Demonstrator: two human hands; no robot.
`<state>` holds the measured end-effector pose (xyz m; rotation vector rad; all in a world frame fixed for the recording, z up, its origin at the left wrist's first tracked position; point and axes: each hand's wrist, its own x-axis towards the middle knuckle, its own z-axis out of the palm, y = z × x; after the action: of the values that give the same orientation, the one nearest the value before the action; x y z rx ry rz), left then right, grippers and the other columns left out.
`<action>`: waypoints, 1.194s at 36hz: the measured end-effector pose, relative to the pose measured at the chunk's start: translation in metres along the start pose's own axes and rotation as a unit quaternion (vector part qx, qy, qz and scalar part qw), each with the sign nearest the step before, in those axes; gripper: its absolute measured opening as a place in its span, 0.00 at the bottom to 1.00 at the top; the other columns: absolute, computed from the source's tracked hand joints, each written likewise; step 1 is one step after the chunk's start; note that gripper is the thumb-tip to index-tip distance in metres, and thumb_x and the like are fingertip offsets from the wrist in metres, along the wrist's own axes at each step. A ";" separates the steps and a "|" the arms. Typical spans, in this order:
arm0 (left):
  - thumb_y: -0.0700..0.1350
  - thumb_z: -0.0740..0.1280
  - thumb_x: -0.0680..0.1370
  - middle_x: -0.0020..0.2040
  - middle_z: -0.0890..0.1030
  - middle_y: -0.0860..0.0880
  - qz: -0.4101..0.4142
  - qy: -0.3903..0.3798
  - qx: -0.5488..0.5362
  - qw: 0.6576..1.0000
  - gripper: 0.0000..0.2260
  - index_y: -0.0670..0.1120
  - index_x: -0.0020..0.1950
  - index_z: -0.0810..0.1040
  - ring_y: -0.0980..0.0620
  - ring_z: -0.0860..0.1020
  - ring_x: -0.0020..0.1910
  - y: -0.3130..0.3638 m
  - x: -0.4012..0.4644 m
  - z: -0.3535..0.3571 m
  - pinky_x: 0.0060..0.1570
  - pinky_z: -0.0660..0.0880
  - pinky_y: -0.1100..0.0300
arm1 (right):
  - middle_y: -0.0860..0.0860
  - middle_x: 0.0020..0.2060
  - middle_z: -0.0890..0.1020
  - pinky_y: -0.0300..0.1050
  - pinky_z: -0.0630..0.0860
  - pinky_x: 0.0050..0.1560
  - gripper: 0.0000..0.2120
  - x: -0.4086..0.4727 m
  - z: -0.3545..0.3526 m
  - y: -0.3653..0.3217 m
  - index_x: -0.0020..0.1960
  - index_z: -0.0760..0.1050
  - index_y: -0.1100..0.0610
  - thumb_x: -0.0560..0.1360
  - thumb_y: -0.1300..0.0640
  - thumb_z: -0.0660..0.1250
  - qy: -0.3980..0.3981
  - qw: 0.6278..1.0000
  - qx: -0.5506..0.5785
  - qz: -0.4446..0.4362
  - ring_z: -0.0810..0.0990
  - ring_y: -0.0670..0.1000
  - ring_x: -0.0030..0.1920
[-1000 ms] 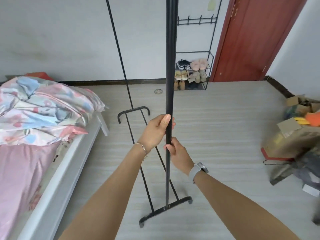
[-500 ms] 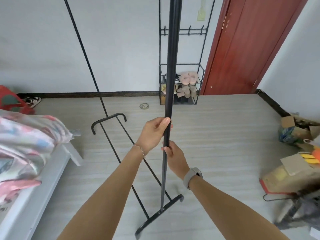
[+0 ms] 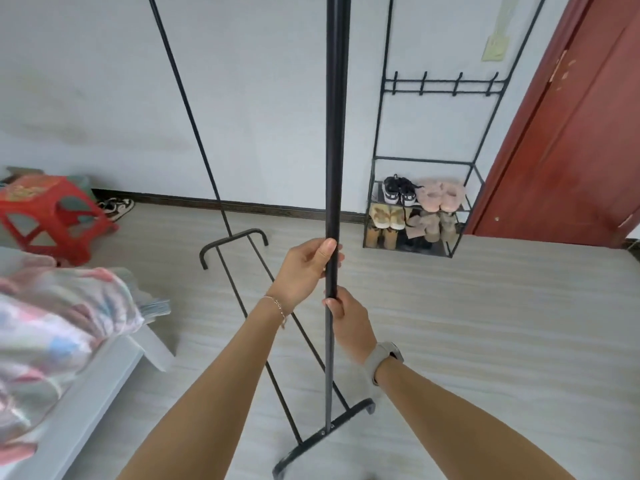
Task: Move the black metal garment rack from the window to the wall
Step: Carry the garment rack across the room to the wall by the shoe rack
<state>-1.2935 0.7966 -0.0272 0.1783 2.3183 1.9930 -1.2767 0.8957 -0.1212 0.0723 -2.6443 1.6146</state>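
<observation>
The black metal garment rack [image 3: 335, 133] stands in front of me on the pale floor. Its near upright pole rises out of the top of the frame, its far thin upright leans at the left, and two curved feet rest on the floor. My left hand [image 3: 304, 268] grips the near pole from the left. Just below it, my right hand [image 3: 348, 322], with a grey watch at the wrist, grips the same pole from the right. The white wall [image 3: 242, 98] lies straight ahead, beyond the rack.
A black shoe rack [image 3: 420, 216] holding several pairs of shoes stands against the wall beside a red-brown door [image 3: 571, 150]. A red plastic stool [image 3: 48, 216] and a sneaker sit at the left by the wall. A bed with floral bedding [image 3: 52, 327] fills the lower left.
The rack and I have moved closer to the wall and rightward along the bed. The shoe rack looms larger, the stool has come into view, and the boxes at right have left the frame.
</observation>
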 end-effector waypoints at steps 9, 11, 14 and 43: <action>0.51 0.57 0.77 0.45 0.80 0.46 -0.018 0.057 0.006 0.998 0.10 0.51 0.43 0.77 0.45 0.79 0.53 -0.006 0.132 -0.047 0.57 0.76 0.54 | 0.46 0.30 0.71 0.33 0.67 0.30 0.10 0.155 0.028 -0.003 0.53 0.71 0.62 0.77 0.61 0.54 -0.060 0.998 -0.011 -0.034 0.70 0.47 0.31; 0.51 0.57 0.77 0.45 0.81 0.47 -0.022 0.072 0.004 0.997 0.10 0.51 0.44 0.77 0.46 0.79 0.53 -0.010 0.161 -0.061 0.56 0.76 0.54 | 0.46 0.30 0.70 0.37 0.65 0.29 0.10 0.186 0.037 -0.006 0.53 0.71 0.62 0.78 0.60 0.53 -0.064 0.997 -0.017 -0.039 0.70 0.49 0.32; 0.52 0.57 0.77 0.46 0.81 0.46 -0.022 0.087 0.006 0.996 0.10 0.51 0.44 0.77 0.45 0.79 0.53 -0.015 0.205 -0.084 0.57 0.75 0.52 | 0.48 0.31 0.71 0.34 0.66 0.30 0.10 0.235 0.054 -0.011 0.53 0.71 0.60 0.78 0.60 0.53 -0.073 0.996 -0.016 -0.046 0.70 0.48 0.31; 0.49 0.61 0.76 0.39 0.82 0.50 0.041 0.065 -0.003 0.997 0.09 0.47 0.44 0.77 0.52 0.81 0.42 -0.016 0.547 -0.124 0.50 0.79 0.56 | 0.58 0.41 0.81 0.40 0.71 0.35 0.10 0.561 0.032 0.002 0.55 0.69 0.58 0.78 0.57 0.53 -0.088 0.995 -0.014 -0.052 0.76 0.55 0.34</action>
<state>-1.8528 0.7489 -0.0161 0.1500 2.4193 2.1095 -1.8372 0.8584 -0.1038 0.3607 -2.7359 1.6086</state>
